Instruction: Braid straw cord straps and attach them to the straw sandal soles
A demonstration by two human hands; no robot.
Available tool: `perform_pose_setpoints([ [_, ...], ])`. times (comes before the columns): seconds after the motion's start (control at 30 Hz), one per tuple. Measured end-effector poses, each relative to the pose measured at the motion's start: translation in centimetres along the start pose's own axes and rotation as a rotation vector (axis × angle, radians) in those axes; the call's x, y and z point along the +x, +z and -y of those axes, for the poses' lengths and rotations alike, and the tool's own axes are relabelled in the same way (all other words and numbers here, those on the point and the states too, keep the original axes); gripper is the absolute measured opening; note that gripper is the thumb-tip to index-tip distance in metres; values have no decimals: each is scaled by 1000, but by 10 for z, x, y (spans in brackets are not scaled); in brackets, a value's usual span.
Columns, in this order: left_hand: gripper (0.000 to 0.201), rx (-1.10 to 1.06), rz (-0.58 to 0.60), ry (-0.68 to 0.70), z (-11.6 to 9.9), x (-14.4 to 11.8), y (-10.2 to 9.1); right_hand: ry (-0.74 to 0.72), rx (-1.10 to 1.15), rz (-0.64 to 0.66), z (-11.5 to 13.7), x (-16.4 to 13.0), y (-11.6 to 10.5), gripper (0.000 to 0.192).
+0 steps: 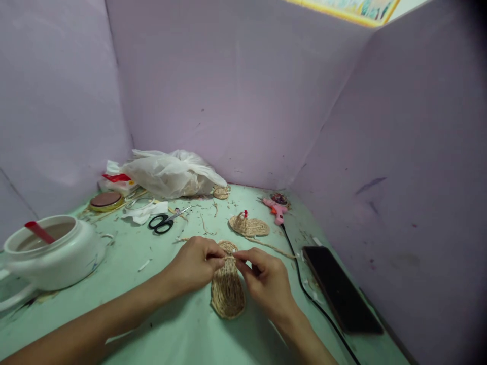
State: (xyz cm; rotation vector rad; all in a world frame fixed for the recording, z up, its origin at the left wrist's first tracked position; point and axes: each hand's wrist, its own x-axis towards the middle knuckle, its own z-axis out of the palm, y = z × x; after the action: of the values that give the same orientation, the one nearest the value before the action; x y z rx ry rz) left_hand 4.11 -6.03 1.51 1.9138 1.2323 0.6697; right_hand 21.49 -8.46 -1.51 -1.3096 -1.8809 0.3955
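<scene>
Both forearms reached in low over the green table (160, 314). The left hand (196, 263) and right hand (266, 279) met fingertip to fingertip, pinching the top edge of a woven straw sole (227, 291) lying flat between them — a finished sandal (249, 225) lay beyond. No writing was readable.

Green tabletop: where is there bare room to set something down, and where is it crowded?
Bare green shows between the white pot and the left hand, running toward the near edge, and near the woven sole beside the black cable. It is crowded at the back: plastic bag, scissors, finished sandal, glue gun. The phone fills the right side.
</scene>
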Motion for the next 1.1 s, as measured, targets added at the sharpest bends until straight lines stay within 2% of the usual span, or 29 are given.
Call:
perform_pose_setpoints([
  [0.07,17,-186,26,-120,-1,0,1,-31,29,-99,0,1,-3,20],
  [0.13,16,-365,-19,-274,-2,1,0,-21,69,-289,2,2,-6,25],
  [0.2,16,-512,-111,-383,-2,3,0,77,176,-488,4,3,-6,30],
  [0.27,16,-628,-141,-403,-1,3,3,259,390,-565,6,3,-3,34],
  [0.3,16,-673,-128,-394,0,3,5,355,526,-521,8,3,0,37],
  [0.37,17,-714,-97,-365,0,2,11,508,792,-304,10,3,7,41],
  [0.4,18,-712,-91,-362,0,0,15,547,882,-189,10,2,11,40],
  [0.47,19,-696,-92,-386,-1,-2,21,568,933,-79,12,2,16,33],
  [0.57,18,-692,-85,-432,-4,-6,27,593,902,-147,12,3,18,26],
  [0.67,20,-706,-57,-429,-7,-9,28,683,999,-204,12,3,16,29],
  [0.87,19,-729,29,-367,-4,-5,27,794,1207,-85,10,5,11,30],
  [0.97,18,-702,21,-369,1,-2,28,841,1249,-26,7,6,10,32],
  [1.1,17,-645,-3,-418,6,-3,28,818,1211,-75,2,8,8,32],
])
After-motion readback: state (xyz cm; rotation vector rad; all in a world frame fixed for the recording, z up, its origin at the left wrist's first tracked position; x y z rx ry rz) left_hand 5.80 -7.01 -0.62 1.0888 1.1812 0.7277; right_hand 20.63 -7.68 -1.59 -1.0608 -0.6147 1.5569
